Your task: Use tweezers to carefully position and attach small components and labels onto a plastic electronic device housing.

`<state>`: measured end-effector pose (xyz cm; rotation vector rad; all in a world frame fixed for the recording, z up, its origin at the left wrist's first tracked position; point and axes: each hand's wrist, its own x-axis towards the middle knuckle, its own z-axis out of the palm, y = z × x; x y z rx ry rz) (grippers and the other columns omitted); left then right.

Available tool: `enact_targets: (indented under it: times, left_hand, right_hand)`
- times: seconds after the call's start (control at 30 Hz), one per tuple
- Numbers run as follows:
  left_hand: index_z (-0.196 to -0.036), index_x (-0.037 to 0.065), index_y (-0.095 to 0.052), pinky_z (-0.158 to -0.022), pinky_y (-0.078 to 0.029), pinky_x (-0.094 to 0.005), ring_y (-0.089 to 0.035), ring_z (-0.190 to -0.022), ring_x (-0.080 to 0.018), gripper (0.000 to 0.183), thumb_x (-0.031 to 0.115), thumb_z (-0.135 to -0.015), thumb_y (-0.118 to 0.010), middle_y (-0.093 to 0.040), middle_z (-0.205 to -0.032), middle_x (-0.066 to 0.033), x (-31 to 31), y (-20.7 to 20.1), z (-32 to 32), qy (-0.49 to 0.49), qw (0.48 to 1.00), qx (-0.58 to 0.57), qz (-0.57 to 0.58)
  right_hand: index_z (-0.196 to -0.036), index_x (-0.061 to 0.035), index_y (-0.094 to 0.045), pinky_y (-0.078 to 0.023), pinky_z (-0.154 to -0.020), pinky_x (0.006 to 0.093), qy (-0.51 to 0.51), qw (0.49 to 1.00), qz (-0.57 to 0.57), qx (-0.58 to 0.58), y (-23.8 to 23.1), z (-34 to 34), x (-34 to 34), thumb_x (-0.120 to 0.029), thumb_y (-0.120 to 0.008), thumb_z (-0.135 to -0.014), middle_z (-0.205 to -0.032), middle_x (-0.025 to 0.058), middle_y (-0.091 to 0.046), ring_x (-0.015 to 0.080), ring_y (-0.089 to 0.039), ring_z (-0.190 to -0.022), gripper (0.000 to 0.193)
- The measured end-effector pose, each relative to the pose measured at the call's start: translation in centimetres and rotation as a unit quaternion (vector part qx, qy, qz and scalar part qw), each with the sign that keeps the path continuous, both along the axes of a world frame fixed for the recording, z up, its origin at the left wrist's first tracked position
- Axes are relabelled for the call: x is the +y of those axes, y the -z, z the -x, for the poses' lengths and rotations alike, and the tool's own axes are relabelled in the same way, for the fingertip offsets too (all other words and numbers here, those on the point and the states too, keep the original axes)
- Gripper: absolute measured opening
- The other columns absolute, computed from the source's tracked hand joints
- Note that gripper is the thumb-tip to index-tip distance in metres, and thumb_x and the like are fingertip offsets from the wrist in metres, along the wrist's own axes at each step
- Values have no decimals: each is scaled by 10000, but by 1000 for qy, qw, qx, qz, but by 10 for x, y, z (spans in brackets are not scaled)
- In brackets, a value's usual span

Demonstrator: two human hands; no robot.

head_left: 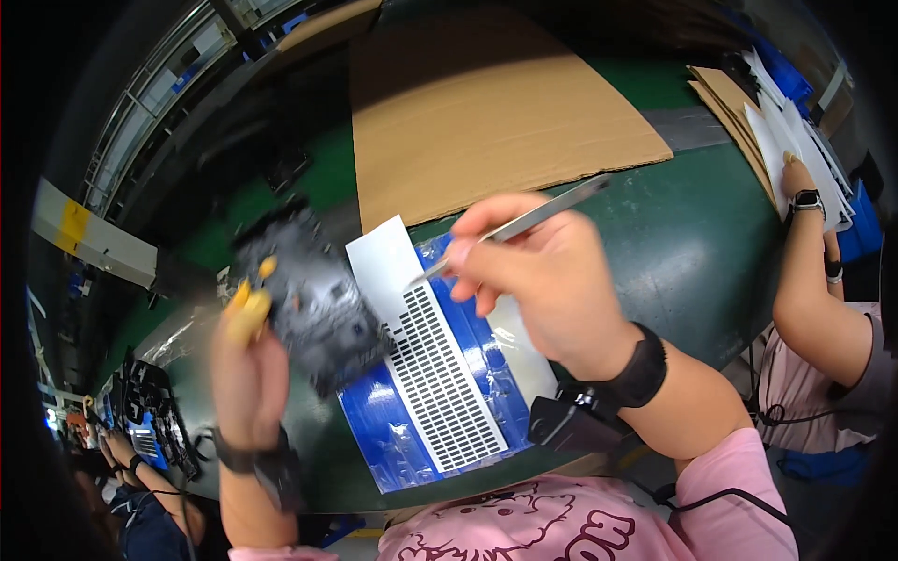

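The left hand [251,360] is raised above the near edge of the dark green worktable [692,234], its fingers closed round the lower left edge of 1 black moulded plastic part [313,294], which it holds up off the table, tilted and blurred. 2 of its fingertips wear yellow finger cots [249,313]. The right hand [543,271] pinches 1 pair of slim silver metal tweezers [519,229] between thumb and curled forefinger, the other fingers folded in under it. The tweezer tips point down and left, ending just over the top of 1 white sheet of small dark rectangular stickers [435,374] set in close rows. Whether the tips touch the sheet cannot be told. That sheet lies on 1 blue shiny plastic film [383,430], flat on the table in front of the person, just right of the held part.

Each wrist carries 1 black band. 1 black boxy device [571,421] sits at the table's near edge below the right wrist. 1 large flat brown cardboard sheet [486,112] lies farther back on the table. At the far right, another person's hand [798,178], with 1 dark wristwatch, rests on a stack of white and brown sheets [767,122]. At the lower left, a third person's arm [140,472] lies beside more black parts [154,416].
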<state>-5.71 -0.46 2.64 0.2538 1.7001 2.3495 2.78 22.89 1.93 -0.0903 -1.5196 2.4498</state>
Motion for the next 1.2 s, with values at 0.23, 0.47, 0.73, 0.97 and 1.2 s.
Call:
enact_targets:
  times: [0.23,0.47,0.73,0.97,1.2]
  left_hand:
    - [-1077,16,-517,-735,-501,-356,-608,-831,-212,293,221,-887,-428,-602,-978,-100,-28,16,-23,-53,983,-103,-140]
    - [-1145,23,-473,-680,-481,-258,-547,-792,-128,419,330,-861,-487,-560,-950,-48,-29,18,-41,-91,984,-155,-19]
    - [-1232,39,-380,-843,-429,-300,-500,-986,-147,479,385,-901,-399,-508,-1089,-59,-23,20,-41,-51,993,-105,-25]
    - [-1254,44,-339,-844,-452,-323,-522,-960,-159,424,256,-899,-438,-508,-1100,-67,-9,27,-41,-31,977,-159,-136]
    - [-1237,72,-356,-814,-465,-305,-522,-930,-135,380,259,-912,-414,-515,-1074,-53,-1,23,-53,17,954,-236,-186]
  right_hand:
    - [-814,20,-550,-414,-439,182,-68,989,-68,-109,36,24,-36,2,-591,-741,-683,72,-585,81,-548,-539,86]
    - [-823,15,-557,-433,-479,177,-18,988,-86,-125,34,20,-45,21,-576,-745,-706,54,-580,64,-537,-558,81]
    - [-851,14,-568,-440,-489,175,-20,985,-108,-137,34,22,-45,33,-572,-755,-715,54,-584,59,-533,-559,97]
    - [-884,20,-559,-343,-429,163,-30,992,-11,-118,25,12,-42,19,-577,-744,-691,75,-596,57,-480,-498,141]
    - [-950,49,-560,-432,-583,168,-104,991,-66,-45,16,-18,-76,56,-596,-759,-834,64,-589,62,-549,-702,194]
